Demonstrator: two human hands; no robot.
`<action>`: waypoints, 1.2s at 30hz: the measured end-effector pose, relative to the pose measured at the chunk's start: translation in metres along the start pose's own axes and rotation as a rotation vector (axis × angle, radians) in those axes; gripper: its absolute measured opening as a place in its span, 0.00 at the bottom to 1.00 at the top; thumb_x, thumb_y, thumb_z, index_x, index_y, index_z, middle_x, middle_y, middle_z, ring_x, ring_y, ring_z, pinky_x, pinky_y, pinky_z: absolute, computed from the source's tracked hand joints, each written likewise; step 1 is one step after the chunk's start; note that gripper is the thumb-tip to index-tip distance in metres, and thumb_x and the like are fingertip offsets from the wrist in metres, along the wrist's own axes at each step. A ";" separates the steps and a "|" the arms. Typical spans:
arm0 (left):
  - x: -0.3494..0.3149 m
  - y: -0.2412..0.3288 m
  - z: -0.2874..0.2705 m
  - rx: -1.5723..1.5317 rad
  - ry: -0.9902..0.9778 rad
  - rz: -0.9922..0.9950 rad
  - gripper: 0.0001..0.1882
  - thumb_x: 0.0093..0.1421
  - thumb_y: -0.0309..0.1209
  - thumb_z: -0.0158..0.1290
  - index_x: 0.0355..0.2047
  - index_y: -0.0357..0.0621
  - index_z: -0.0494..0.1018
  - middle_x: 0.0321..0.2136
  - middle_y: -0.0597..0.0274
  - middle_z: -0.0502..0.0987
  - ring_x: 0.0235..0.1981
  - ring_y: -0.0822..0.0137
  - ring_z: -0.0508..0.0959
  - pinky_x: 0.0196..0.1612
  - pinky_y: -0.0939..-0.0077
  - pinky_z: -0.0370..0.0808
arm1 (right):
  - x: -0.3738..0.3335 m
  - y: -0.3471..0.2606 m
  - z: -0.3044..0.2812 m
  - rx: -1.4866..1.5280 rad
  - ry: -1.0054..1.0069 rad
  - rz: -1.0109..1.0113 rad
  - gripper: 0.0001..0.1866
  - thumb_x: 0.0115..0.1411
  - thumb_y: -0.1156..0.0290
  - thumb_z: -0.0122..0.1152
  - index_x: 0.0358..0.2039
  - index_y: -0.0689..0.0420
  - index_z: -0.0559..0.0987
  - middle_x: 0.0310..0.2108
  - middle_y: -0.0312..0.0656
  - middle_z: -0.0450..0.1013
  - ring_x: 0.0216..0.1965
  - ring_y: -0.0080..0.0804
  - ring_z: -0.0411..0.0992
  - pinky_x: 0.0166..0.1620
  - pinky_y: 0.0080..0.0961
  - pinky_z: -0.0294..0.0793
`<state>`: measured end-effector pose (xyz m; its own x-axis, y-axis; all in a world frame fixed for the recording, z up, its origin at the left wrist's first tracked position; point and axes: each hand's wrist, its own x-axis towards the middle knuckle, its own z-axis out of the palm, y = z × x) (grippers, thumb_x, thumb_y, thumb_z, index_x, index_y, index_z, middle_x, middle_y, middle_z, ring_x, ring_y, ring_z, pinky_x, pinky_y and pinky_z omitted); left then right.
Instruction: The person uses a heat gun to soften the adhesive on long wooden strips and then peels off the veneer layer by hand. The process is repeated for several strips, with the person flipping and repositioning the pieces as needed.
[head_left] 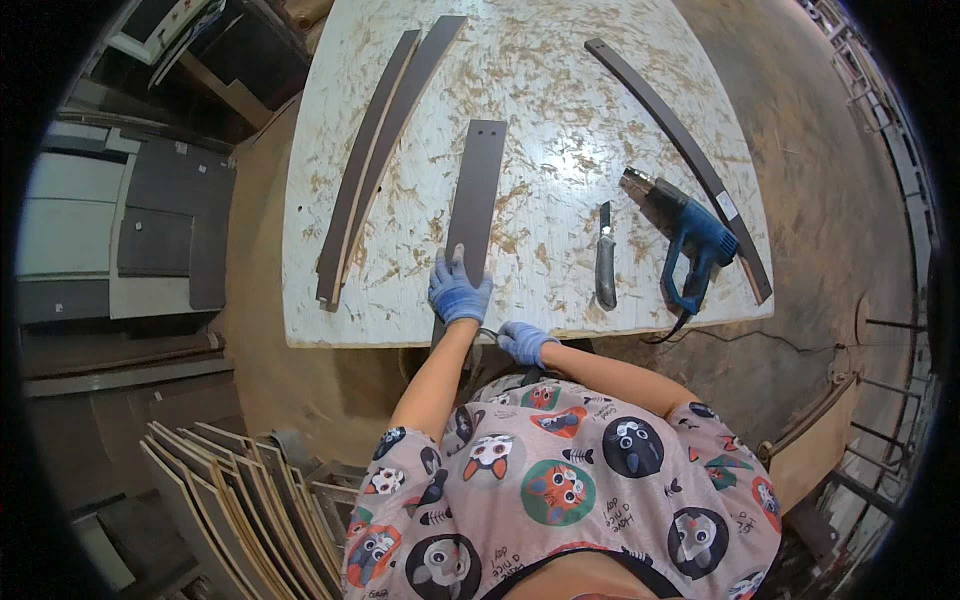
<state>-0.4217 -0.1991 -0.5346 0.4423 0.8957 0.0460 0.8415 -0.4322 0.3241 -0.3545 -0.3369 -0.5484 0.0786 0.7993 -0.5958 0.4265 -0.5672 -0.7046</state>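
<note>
Pressing flat (fingers spread), left hand [458, 288] pins dark panel [474, 200]; right hand [522, 341] curls on its near end.

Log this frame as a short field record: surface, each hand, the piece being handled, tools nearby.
surface: worn white worktable
left hand: gloved, flat on the dark panel
right hand: gloved, at the table's near edge; what it grips cannot be made out
panel: long strip, overhanging the near edge
tools: knife and blue heat gun to the right
other pieces: curved dark strips left, another right
</note>
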 end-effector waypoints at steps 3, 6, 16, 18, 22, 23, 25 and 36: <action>-0.001 0.006 -0.005 0.027 -0.009 -0.002 0.36 0.46 0.47 0.56 0.57 0.61 0.58 0.55 0.47 0.59 0.54 0.47 0.61 0.54 0.54 0.61 | 0.008 0.022 0.034 0.329 0.111 0.019 0.20 0.60 0.56 0.43 0.37 0.62 0.74 0.36 0.57 0.72 0.41 0.55 0.69 0.45 0.40 0.68; 0.005 0.003 -0.002 -0.003 -0.010 -0.013 0.37 0.43 0.47 0.58 0.56 0.63 0.62 0.54 0.47 0.59 0.52 0.47 0.62 0.54 0.56 0.62 | -0.001 0.013 0.037 0.061 0.120 -0.129 0.20 0.60 0.57 0.42 0.36 0.62 0.74 0.35 0.59 0.71 0.40 0.57 0.69 0.44 0.43 0.67; 0.007 0.004 0.001 -0.003 -0.044 -0.159 0.33 0.43 0.48 0.58 0.53 0.62 0.67 0.55 0.50 0.59 0.54 0.51 0.61 0.57 0.64 0.62 | -0.112 0.019 0.052 0.139 -0.037 -0.170 0.18 0.61 0.60 0.45 0.39 0.63 0.73 0.34 0.58 0.71 0.37 0.55 0.69 0.40 0.39 0.69; 0.012 0.008 0.002 0.017 -0.006 -0.206 0.33 0.43 0.48 0.58 0.53 0.63 0.68 0.56 0.51 0.59 0.54 0.51 0.61 0.57 0.64 0.62 | -0.168 -0.006 0.026 0.528 0.084 0.121 0.17 0.60 0.61 0.46 0.43 0.60 0.72 0.35 0.57 0.72 0.37 0.52 0.70 0.39 0.37 0.70; 0.014 0.000 -0.005 -0.009 -0.051 -0.179 0.33 0.42 0.49 0.59 0.52 0.67 0.67 0.57 0.53 0.59 0.55 0.51 0.61 0.58 0.65 0.61 | -0.252 0.109 0.020 0.141 0.194 0.091 0.20 0.57 0.53 0.49 0.44 0.52 0.74 0.30 0.53 0.73 0.31 0.52 0.72 0.36 0.41 0.71; 0.010 -0.002 -0.002 -0.004 -0.071 -0.169 0.33 0.42 0.49 0.59 0.52 0.67 0.67 0.57 0.53 0.59 0.55 0.51 0.60 0.58 0.65 0.61 | -0.268 0.142 0.016 -0.043 0.292 0.106 0.21 0.56 0.50 0.49 0.44 0.49 0.75 0.29 0.51 0.74 0.29 0.52 0.72 0.34 0.42 0.70; 0.017 -0.004 -0.004 0.015 -0.066 -0.137 0.34 0.42 0.50 0.59 0.52 0.67 0.68 0.57 0.52 0.59 0.56 0.51 0.60 0.58 0.65 0.61 | -0.287 0.171 -0.006 -0.235 0.471 0.167 0.19 0.55 0.54 0.52 0.46 0.46 0.72 0.27 0.50 0.74 0.29 0.51 0.72 0.34 0.43 0.71; -0.127 0.003 -0.013 -0.842 -0.515 0.218 0.27 0.58 0.49 0.46 0.51 0.44 0.66 0.48 0.49 0.70 0.48 0.59 0.72 0.52 0.69 0.66 | -0.206 0.078 -0.018 -0.528 0.745 -0.539 0.22 0.40 0.74 0.59 0.40 0.44 0.75 0.34 0.35 0.71 0.37 0.36 0.69 0.45 0.35 0.65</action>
<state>-0.4797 -0.3122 -0.5272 0.8081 0.5654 -0.1651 0.3216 -0.1887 0.9279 -0.3213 -0.5420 -0.4739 0.2184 0.9411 0.2581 0.8930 -0.0860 -0.4418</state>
